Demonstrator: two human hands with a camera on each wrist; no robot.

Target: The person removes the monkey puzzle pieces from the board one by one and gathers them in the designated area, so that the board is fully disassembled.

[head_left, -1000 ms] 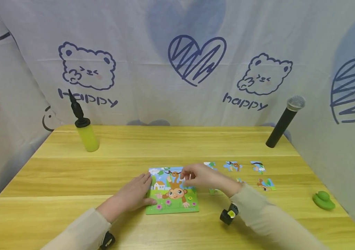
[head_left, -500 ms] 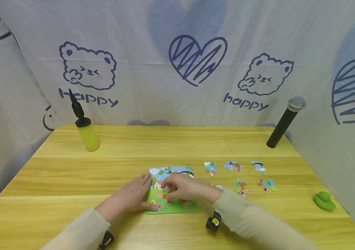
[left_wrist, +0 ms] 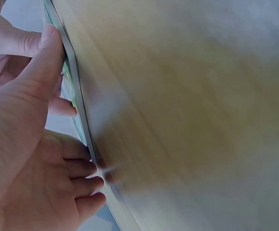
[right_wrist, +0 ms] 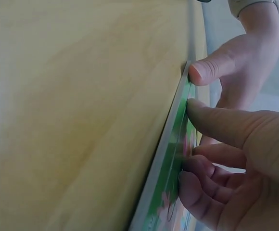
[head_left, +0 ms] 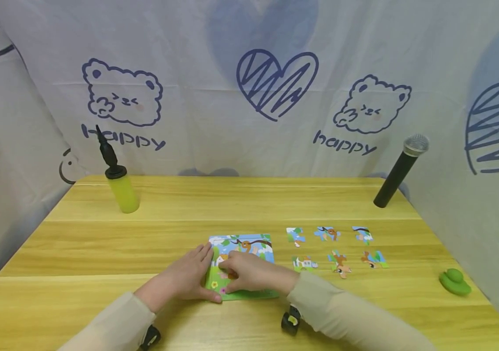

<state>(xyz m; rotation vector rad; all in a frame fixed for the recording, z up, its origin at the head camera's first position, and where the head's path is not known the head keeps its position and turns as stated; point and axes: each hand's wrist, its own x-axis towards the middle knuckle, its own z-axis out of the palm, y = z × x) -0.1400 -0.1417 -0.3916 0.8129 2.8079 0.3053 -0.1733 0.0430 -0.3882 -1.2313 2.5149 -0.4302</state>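
Note:
A jigsaw puzzle board [head_left: 258, 244] with a monkey picture lies on the table in the head view. My left hand [head_left: 188, 273] rests along its left side, fingers extended at the far corner and thumb at the near edge. Over the board's lower left part is my right hand [head_left: 249, 273], thumb and index finger apart, covering much of the picture. The right wrist view shows its thumb [right_wrist: 216, 120] touching the green border and its other fingertips bent against the printed face. Right of the board lie several loose puzzle pieces [head_left: 340, 263] in two rows.
A yellow hand pump [head_left: 124, 192] with a black top stands at the back left of the wooden table [head_left: 179, 195]. At the back right stands a black microphone [head_left: 395, 178]. A small green object [head_left: 454, 282] lies near the right edge. A printed cloth hangs behind.
My right hand has moved from the board's upper right to its lower left, uncovering the top of the picture and the loose pieces beside it. The left hand stays nearly still.

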